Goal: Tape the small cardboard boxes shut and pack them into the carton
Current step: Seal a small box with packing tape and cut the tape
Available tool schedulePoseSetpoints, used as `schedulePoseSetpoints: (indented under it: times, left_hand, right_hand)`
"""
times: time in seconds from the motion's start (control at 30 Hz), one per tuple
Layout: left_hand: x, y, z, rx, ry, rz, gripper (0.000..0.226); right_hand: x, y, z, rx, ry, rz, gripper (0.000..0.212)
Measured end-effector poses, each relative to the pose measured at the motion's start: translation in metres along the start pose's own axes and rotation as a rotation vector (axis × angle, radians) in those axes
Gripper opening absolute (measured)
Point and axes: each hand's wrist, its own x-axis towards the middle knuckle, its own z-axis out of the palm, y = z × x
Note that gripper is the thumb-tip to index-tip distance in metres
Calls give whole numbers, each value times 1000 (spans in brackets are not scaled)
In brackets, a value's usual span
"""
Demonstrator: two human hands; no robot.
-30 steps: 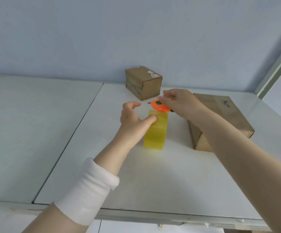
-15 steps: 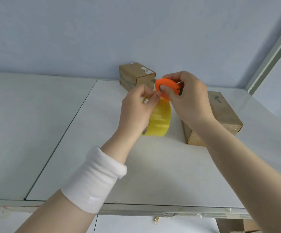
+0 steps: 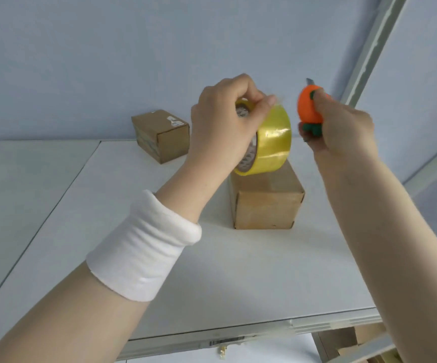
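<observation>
The white tabletop (image 3: 238,271) carries two closed small cardboard boxes, well apart; the bigger box (image 3: 267,208) sits near the middle, end-on to the camera; the smaller box (image 3: 170,142) stands at the back by the wall, a label on its top. The left hand (image 3: 220,132), a white wristband (image 3: 146,244) on its forearm, is curled round a yellow tape roll (image 3: 272,145), fingers over the top rim; the roll is upright and overlaps the far end of the bigger box (touching or not, I cannot tell). Just right of the roll, apart from it, the right hand (image 3: 348,132) grips a round orange cutter (image 3: 309,106), its small metal tip pointing up.
</observation>
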Motion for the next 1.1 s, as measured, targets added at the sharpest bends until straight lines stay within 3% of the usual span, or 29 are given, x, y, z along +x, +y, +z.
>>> schedulePoseSetpoints:
  times: [0.03, 0.1, 0.23, 0.33, 0.43, 0.5, 0.57, 0.63, 0.67, 0.73, 0.93, 1.1]
  left_hand:
    - [4, 1, 3, -51, 0, -26, 20]
    - [11, 0, 8, -165, -15, -115, 27]
    - [19, -2, 22, -286, -101, -241, 26]
    - [19, -2, 35, -332, -167, -293, 19]
    - [20, -2, 44, -379, -276, -391, 18]
    - [22, -4, 49, -412, -346, -467, 21]
    - [27, -9, 54, -456, -368, -526, 22]
    - [33, -14, 61, -481, -365, -580, 21]
    - [37, -17, 64, -489, -364, -605, 21]
    - [46, -24, 71, -502, -382, -643, 20]
    - [70, -68, 85, -231, -773, -816, 21]
    - [74, -93, 101, -192, -808, -667, 27]
  right_hand:
    - [9, 3, -15, -13, 55, 27, 7]
    - [26, 22, -48, -261, 90, 32, 24]
    - [41, 88, -99, -843, -119, 21, 18]
    - [41, 116, -114, -1064, -205, 33, 13]
    - [41, 121, -118, -1263, -213, -32, 29]
    - [37, 109, -115, -1186, -163, -171, 30]
    - [25, 86, -104, -800, -143, -266, 20]
    - [6, 61, -87, -432, -308, -266, 24]
    - [-1, 53, -78, -370, -412, -258, 24]
    - [-4, 49, -64, -411, -518, -270, 21]
    - [17, 50, -29, -435, -317, -212, 21]
    - [17, 65, -11, -305, -212, -134, 23]
